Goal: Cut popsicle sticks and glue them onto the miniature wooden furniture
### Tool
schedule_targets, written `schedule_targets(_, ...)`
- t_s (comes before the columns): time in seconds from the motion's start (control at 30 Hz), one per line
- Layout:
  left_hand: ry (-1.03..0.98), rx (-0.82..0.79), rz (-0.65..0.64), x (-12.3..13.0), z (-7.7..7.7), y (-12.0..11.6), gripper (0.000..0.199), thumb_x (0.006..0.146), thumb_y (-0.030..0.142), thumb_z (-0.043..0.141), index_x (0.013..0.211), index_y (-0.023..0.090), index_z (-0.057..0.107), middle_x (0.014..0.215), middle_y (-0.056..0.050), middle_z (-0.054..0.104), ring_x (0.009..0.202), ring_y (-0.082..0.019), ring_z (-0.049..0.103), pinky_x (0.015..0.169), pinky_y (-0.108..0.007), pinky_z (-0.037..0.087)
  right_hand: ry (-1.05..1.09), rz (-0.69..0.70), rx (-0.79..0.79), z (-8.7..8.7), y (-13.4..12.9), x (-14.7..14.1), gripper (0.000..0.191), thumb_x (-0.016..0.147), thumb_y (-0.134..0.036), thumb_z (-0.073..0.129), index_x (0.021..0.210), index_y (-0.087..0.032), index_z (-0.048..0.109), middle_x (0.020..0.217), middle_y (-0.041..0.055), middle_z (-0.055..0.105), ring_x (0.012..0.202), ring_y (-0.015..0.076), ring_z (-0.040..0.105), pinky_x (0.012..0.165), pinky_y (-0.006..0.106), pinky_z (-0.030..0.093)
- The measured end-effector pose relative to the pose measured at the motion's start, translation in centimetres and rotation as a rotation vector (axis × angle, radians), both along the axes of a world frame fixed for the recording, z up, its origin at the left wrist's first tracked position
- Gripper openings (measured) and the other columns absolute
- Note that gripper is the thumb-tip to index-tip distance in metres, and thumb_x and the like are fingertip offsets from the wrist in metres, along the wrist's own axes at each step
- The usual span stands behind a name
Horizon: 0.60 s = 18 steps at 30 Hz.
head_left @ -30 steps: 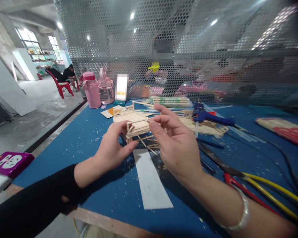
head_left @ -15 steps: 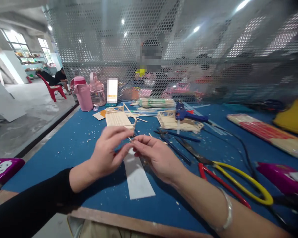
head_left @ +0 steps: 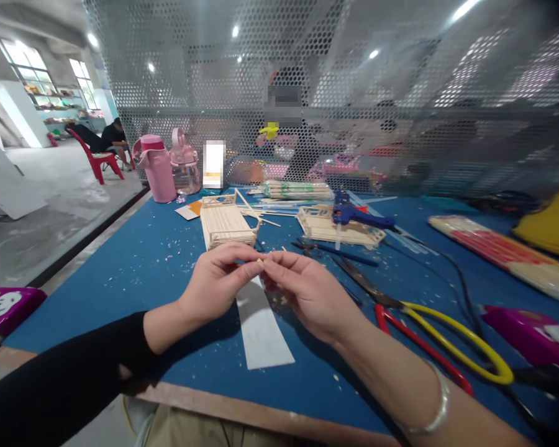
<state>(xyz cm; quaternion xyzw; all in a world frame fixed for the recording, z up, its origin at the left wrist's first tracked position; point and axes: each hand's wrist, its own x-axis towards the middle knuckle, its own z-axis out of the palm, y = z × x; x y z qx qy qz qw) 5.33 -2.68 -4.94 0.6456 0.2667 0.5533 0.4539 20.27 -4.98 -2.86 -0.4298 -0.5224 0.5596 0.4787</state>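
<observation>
Wooden bit [head_left: 260, 261] pinched above the worktop [head_left: 137, 279].
My left grip [head_left: 217, 276] and right grip [head_left: 310, 292] held it together near a stick frame [head_left: 228, 218]; handling step, I judged, next move calling for a steady touch.

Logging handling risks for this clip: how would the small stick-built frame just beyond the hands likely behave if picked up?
The stick-built frame is probably light for its size, judging by its thin, pale sticks. Its deck of closely laid sticks would likely stay stiff. The end railings look thin and open, so may be fragile.
</observation>
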Motion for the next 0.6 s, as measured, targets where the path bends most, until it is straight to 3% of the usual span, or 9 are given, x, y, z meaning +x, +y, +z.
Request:
schedule_targets(0.1, -0.206, -0.379, -0.176, -0.1, 0.2, -0.2, 0.019, 0.068, 0.035, 0.078, 0.074, 0.019, 0.071, 0.072, 0.001, 0.067, 0.068, -0.009, 0.06, 0.069, -0.024, 0.049, -0.353, -0.027, 0.103, 1.0, 1.0, 2.6, 0.037, 0.074, -0.057, 0.056, 0.077, -0.02, 0.059, 0.07, 0.0005, 0.059, 0.062, 0.0136, 0.051, 0.061, 0.028, 0.04)
schedule_targets(0.17, -0.306, -0.574, -0.279, -0.1, 0.4, -0.3, 0.025, 0.062, 0.036, 0.082, 0.074, 0.018, 0.07, 0.07, 0.002, 0.066, 0.064, -0.007, 0.059, 0.064, -0.02, 0.049, -0.906, -0.229, 0.191, 1.6, 1.8, 5.4, 0.032, 0.079, -0.052, 0.051, 0.074, -0.021, 0.056, 0.067, 0.0013, 0.057, 0.06, 0.015, 0.049, 0.058, 0.029, 0.036)
schedule_targets(0.23, -0.343, -0.657, -0.335, -0.2, 0.6, -0.4, 0.027, 0.058, 0.034, 0.084, 0.072, 0.016, 0.069, 0.069, 0.001, 0.066, 0.061, -0.006, 0.058, 0.062, -0.019, 0.048, -1.44, -0.263, 0.005, 1.9, 2.5, 8.3, 0.03, 0.077, -0.048, 0.054, 0.064, -0.021, 0.053, 0.062, 0.0034, 0.058, 0.058, 0.0176, 0.05, 0.054, 0.03, 0.033)
schedule_targets(0.37, -0.346, -0.676, -0.36, -0.2, 0.8, -0.4, 0.026, 0.058, 0.03, 0.084, 0.069, 0.014, 0.066, 0.063, 0.002, 0.062, 0.055, -0.005, 0.054, 0.059, -0.02, 0.048, -1.484, -0.124, -0.078, 1.4, 3.0, 11.1, 0.02, 0.071, -0.036, 0.061, 0.059, -0.021, 0.054, 0.06, 0.003, 0.063, 0.056, 0.0182, 0.055, 0.052, 0.028, 0.034)
schedule_targets(0.47, -0.306, -0.645, -0.336, -0.2, 0.9, -0.4, 0.025, 0.058, 0.028, 0.083, 0.067, 0.015, 0.064, 0.058, 0.005, 0.058, 0.053, -0.004, 0.051, 0.058, -0.019, 0.047, -1.471, -0.062, -0.054, 0.8, 3.0, 10.6, 0.017, 0.069, -0.033, 0.062, 0.06, -0.022, 0.053, 0.058, 0.0012, 0.063, 0.056, 0.0169, 0.054, 0.051, 0.028, 0.034)
schedule_targets(0.6, -0.258, -0.607, -0.291, -0.1, 0.9, -0.4, 0.024, 0.056, 0.025, 0.083, 0.065, 0.015, 0.063, 0.06, 0.005, 0.056, 0.054, -0.004, 0.05, 0.06, -0.021, 0.047, -1.491, -0.082, -0.028, 0.3, 3.6, 9.3, 0.019, 0.071, -0.03, 0.059, 0.057, -0.022, 0.049, 0.059, 0.0021, 0.062, 0.056, 0.0175, 0.053, 0.053, 0.029, 0.034)
